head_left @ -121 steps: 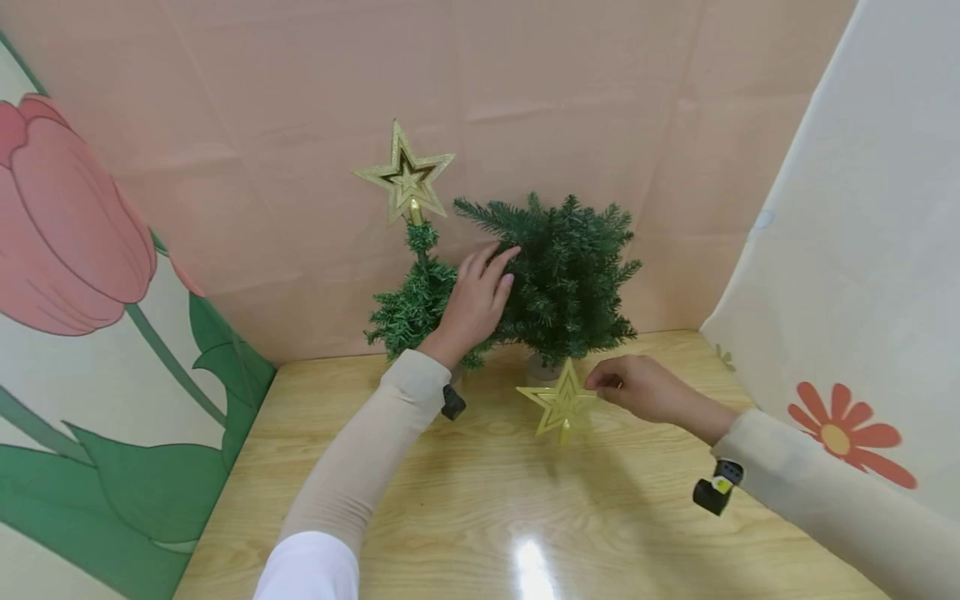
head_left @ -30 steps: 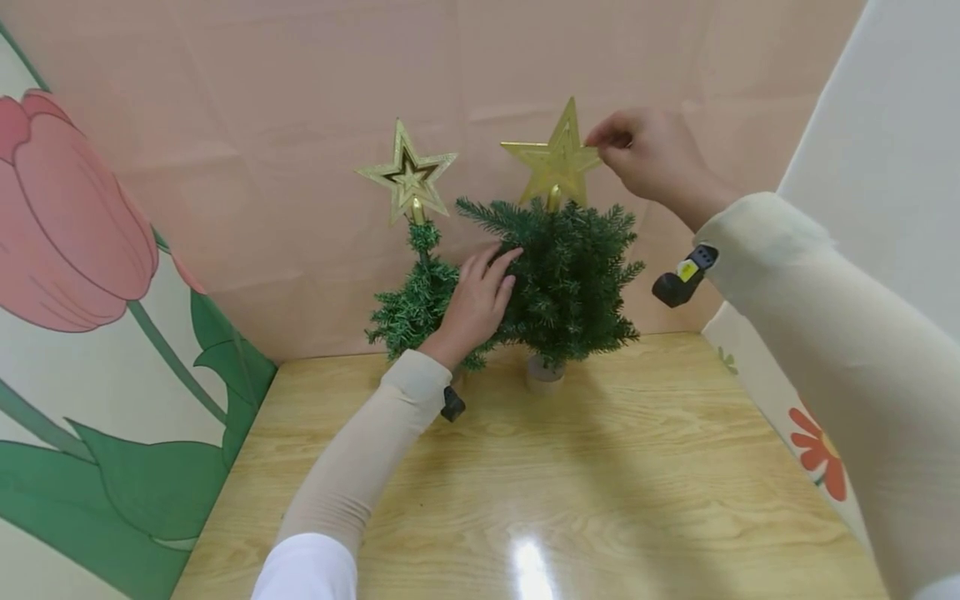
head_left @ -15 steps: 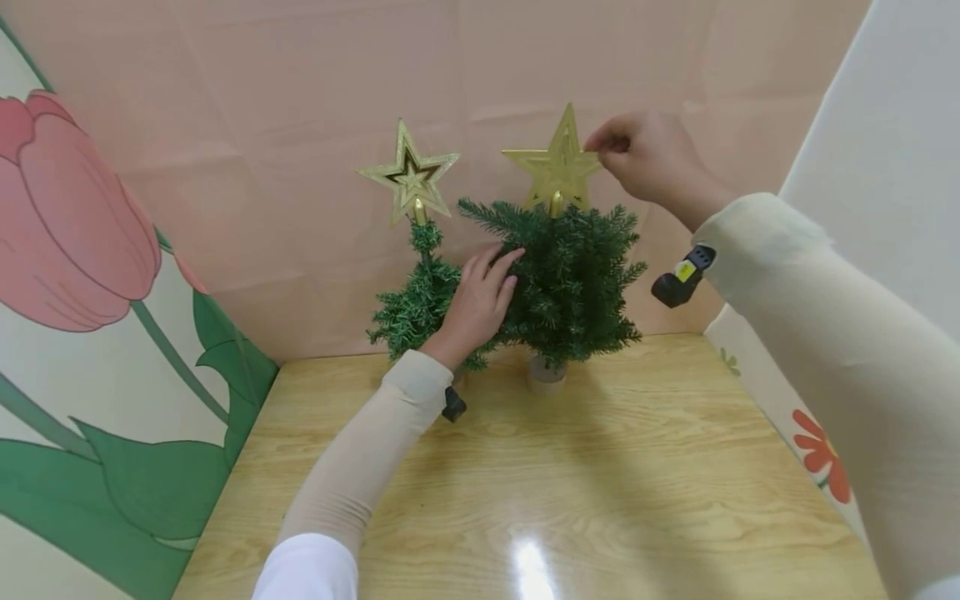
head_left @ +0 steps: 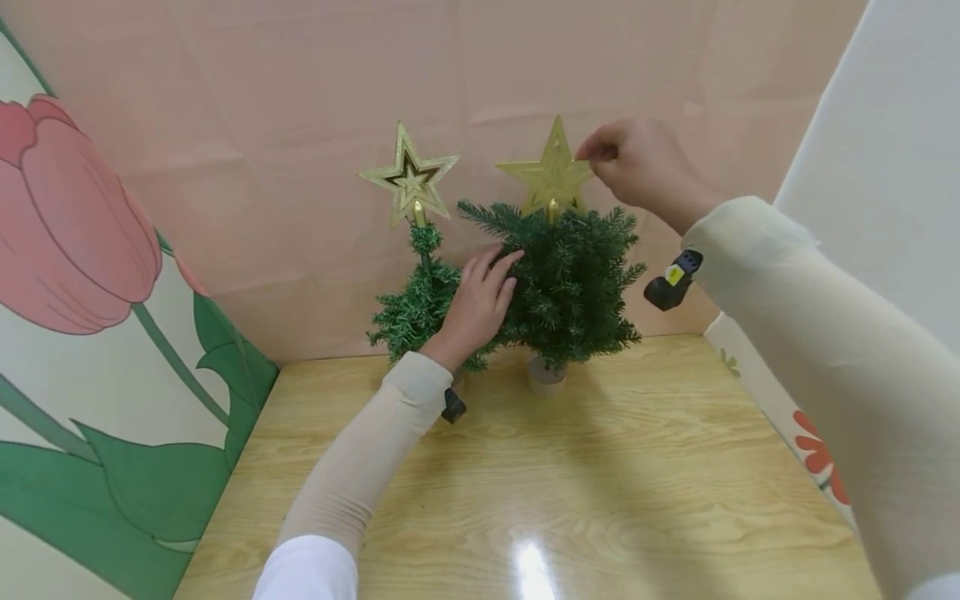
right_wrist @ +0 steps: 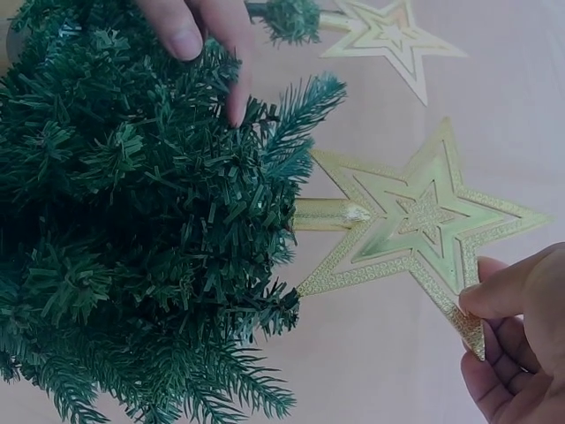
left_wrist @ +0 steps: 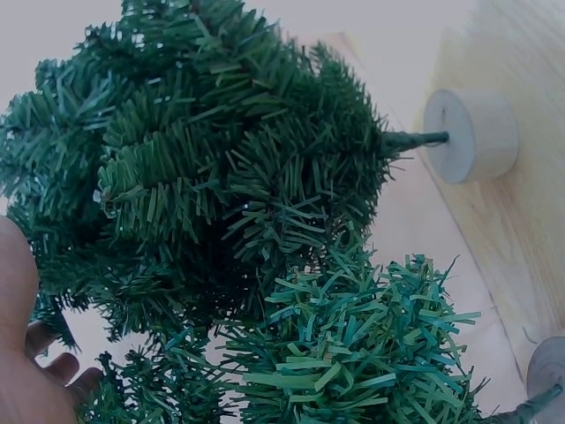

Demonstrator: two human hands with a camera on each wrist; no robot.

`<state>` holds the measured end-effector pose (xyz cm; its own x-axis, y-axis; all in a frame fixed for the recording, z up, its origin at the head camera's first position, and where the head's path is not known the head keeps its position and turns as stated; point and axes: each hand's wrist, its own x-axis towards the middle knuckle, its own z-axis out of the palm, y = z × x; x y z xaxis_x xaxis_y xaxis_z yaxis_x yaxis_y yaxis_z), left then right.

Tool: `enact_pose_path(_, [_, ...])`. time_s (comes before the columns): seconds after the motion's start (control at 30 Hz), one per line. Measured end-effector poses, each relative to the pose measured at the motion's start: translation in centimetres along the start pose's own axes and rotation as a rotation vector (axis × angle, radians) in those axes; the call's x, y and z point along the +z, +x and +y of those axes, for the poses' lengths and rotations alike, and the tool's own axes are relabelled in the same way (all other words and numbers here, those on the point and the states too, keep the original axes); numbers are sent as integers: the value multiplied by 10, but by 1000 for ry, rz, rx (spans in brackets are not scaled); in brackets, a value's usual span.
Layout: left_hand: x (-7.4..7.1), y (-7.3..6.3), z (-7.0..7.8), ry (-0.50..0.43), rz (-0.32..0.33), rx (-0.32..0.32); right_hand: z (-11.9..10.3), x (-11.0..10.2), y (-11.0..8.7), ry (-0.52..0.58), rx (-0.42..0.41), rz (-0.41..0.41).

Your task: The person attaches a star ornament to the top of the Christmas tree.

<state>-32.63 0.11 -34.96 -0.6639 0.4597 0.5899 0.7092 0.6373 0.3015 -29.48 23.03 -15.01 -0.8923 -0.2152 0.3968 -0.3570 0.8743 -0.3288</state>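
Observation:
My right hand (head_left: 637, 162) pinches one point of a gold star tree topper (head_left: 553, 171) between thumb and fingertips. The star stands upright over the fuller Christmas tree (head_left: 566, 283), and in the right wrist view its gold sleeve (right_wrist: 327, 214) enters the top branches. Against that tree's left side, my left hand (head_left: 476, 296) rests with fingers loosely extended among the needles. Behind this hand stands a smaller Christmas tree (head_left: 408, 308) topped by another gold star (head_left: 410, 175). The stem inside the sleeve is hidden.
Both trees stand on the wood-grain table (head_left: 480, 483) close to a pink cloth backdrop (head_left: 300, 167). The fuller tree has a round pale base (head_left: 547, 375). A tulip-print panel (head_left: 90, 275) is on the left and a white flower-print panel (head_left: 892, 167) on the right.
My right hand has raised the star from low in front of the fuller tree to its top, then lowered it slightly into the branches. The left hand has stayed in place.

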Motion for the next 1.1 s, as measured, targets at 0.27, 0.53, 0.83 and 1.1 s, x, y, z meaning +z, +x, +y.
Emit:
enact_pose_path(0.27, [-1,-1,1,-3,-10,-4,4,6,1,-14,-10,-41])
enact_pose_path(0.53, [-1,-1,1,-5,-16,-7,3,7,2,-39,-7,-61])
enact_pose_path(0.83, [-2,0,2,-4,-26,-9,4,5,6,-45,-6,-97])
enact_pose_path(1.1, [-2,0,2,9,-32,-12,-1,3,9,-73,-4,-134])
